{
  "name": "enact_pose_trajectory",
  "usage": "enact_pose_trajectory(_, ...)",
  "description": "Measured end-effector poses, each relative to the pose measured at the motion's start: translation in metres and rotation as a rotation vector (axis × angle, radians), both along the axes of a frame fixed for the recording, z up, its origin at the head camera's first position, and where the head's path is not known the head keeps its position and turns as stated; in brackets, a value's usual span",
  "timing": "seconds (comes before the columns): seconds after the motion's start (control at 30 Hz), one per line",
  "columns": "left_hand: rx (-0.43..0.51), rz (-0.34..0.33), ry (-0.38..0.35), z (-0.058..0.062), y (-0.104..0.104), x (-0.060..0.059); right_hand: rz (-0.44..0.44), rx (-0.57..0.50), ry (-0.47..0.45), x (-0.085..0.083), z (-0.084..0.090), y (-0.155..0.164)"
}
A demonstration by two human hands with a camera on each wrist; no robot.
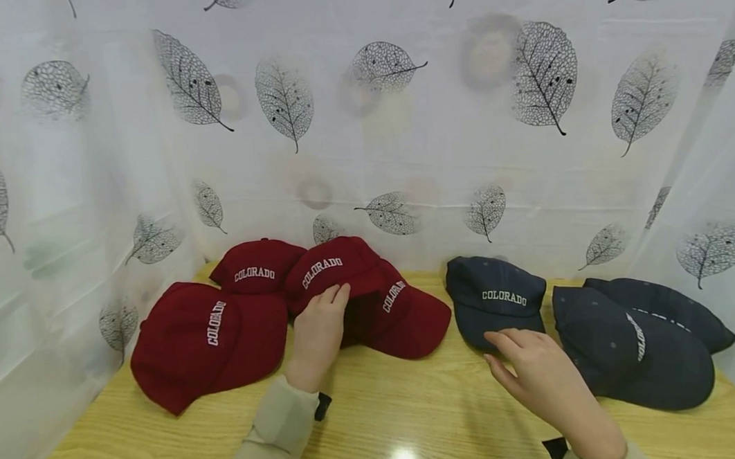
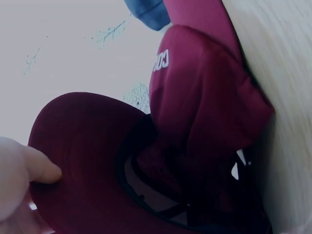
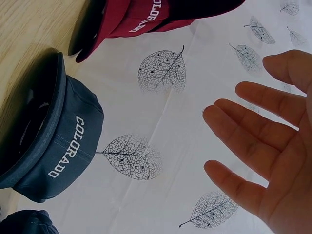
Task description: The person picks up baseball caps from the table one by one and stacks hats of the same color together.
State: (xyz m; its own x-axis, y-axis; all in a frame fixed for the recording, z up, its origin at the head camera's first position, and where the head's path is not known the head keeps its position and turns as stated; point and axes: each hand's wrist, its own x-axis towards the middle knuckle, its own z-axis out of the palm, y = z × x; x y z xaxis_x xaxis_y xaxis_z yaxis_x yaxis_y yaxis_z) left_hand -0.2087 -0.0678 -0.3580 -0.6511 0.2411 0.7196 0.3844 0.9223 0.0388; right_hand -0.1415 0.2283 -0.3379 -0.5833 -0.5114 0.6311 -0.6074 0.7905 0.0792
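Note:
My left hand [image 1: 317, 339] pinches the brim of a dark red baseball cap [image 1: 338, 262] lettered COLORADO. In the left wrist view the thumb [image 2: 43, 167] presses on the underside of the raised brim [image 2: 85, 136], and the other fingers are partly hidden behind it. Another red cap [image 1: 412, 317] lies beside and partly under the held one. My right hand [image 1: 537, 373] hovers with spread, loosely bent fingers near the brim of a navy cap [image 1: 495, 285]. Nothing is in that hand, and the right wrist view shows it apart from the navy cap.
Two more red caps, one at the front left [image 1: 192, 336] and one behind [image 1: 253, 263], lie on the wooden table [image 1: 377, 409]. Two overlapping navy caps, a front one [image 1: 623, 355] and a rear one [image 1: 671, 304], are at the right. A leaf-print curtain [image 1: 426, 157] stands behind.

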Motion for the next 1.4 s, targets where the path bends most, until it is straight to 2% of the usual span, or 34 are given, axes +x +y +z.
enact_pose_trajectory(0.23, 0.122, 0.0, 0.036, 0.005, -0.007, 0.0, -0.006, 0.003, -0.002, 0.0, 0.0, 0.0)
enact_pose_trajectory(0.37, 0.199, -0.027, 0.047, 0.009, -0.011, 0.0, -0.004, 0.002, 0.005, 0.0, 0.0, 0.0)
enact_pose_trajectory(0.5, 0.26, -0.059, 0.069, 0.016, -0.014, 0.003, 0.002, -0.001, 0.008, -0.001, 0.0, 0.0)
enact_pose_trajectory(0.6, 0.273, -0.072, 0.097, 0.025, -0.016, 0.009, 0.002, 0.002, 0.003, 0.0, 0.0, 0.0)
enact_pose_trajectory(0.83, 0.277, -0.086, 0.182, 0.046, -0.017, 0.029, 0.003, -0.002, 0.003, 0.0, -0.001, -0.001)
enact_pose_trajectory(1.07, 0.283, -0.132, 0.288, 0.061, -0.011, 0.053, -0.003, 0.0, 0.004, 0.0, -0.001, -0.001)
enact_pose_trajectory(1.4, 0.243, -0.268, 0.293, 0.069, 0.0, 0.079, 0.002, -0.009, -0.001, 0.001, -0.001, -0.002)
